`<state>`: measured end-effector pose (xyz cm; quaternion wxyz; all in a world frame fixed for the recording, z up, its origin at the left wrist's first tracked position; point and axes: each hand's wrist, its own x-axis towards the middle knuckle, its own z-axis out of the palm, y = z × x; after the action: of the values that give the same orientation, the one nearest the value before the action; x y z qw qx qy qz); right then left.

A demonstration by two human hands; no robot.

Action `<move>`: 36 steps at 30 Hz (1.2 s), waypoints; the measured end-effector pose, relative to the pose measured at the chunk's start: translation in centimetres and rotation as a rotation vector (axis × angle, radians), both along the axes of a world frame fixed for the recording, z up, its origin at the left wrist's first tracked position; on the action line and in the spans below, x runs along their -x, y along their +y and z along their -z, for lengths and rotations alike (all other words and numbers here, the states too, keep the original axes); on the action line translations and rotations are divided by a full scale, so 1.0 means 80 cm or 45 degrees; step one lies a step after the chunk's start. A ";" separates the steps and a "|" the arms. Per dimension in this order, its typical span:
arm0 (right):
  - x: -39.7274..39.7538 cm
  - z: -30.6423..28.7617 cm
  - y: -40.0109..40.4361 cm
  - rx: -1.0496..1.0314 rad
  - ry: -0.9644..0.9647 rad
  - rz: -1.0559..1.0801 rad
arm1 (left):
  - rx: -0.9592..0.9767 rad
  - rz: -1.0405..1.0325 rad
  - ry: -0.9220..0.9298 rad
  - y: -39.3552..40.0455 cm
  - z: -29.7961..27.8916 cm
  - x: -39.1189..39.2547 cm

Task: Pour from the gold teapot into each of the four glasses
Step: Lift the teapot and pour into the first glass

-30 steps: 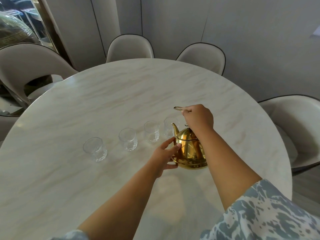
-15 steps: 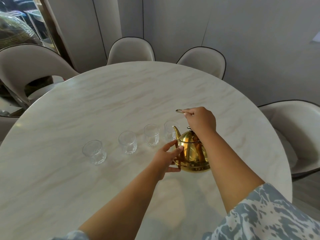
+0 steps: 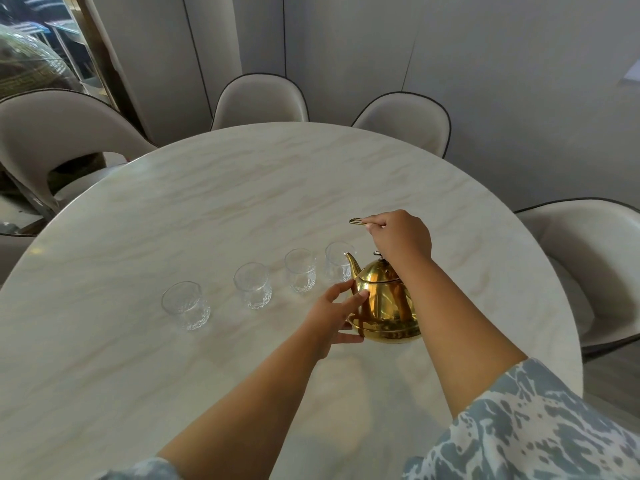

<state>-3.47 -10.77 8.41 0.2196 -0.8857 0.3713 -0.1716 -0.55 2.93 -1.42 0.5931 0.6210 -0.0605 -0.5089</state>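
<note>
A shiny gold teapot (image 3: 382, 303) stands upright on the round marble table (image 3: 242, 188), spout pointing away toward the glasses. My right hand (image 3: 401, 237) is closed around its thin wire handle above the lid. My left hand (image 3: 334, 315) rests flat against the pot's left side, fingers spread. Several clear glasses stand in a row to the left: the nearest glass (image 3: 337, 263) just behind the spout, then a second glass (image 3: 300, 270), a third glass (image 3: 252, 285) and the far-left glass (image 3: 185, 304). All look empty.
Beige upholstered chairs ring the table: two chairs at the far side (image 3: 259, 98) (image 3: 403, 121), one chair at the left (image 3: 59, 133), one chair at the right (image 3: 588, 258). A grey panelled wall stands behind them. The bare tabletop stretches beyond the glasses.
The teapot and both hands hold nearly the same pose. The view has tilted slightly, so everything sits a little lower in the frame.
</note>
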 end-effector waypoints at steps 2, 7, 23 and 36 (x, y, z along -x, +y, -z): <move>-0.001 -0.001 0.000 0.001 0.008 -0.003 | 0.005 0.005 -0.004 0.000 -0.001 0.000; -0.005 -0.003 0.001 0.007 0.035 -0.004 | 0.000 -0.001 -0.003 0.002 -0.002 0.001; -0.008 -0.012 0.003 0.044 0.086 -0.017 | 0.037 0.023 0.017 0.005 -0.007 0.001; -0.015 -0.019 0.003 0.036 0.165 -0.002 | 0.044 0.033 0.031 0.008 -0.012 0.001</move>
<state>-2.28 -10.49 9.96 0.1829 -0.8982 0.3817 -0.1190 -0.60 3.55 -0.44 0.5978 0.6035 -0.0702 -0.5229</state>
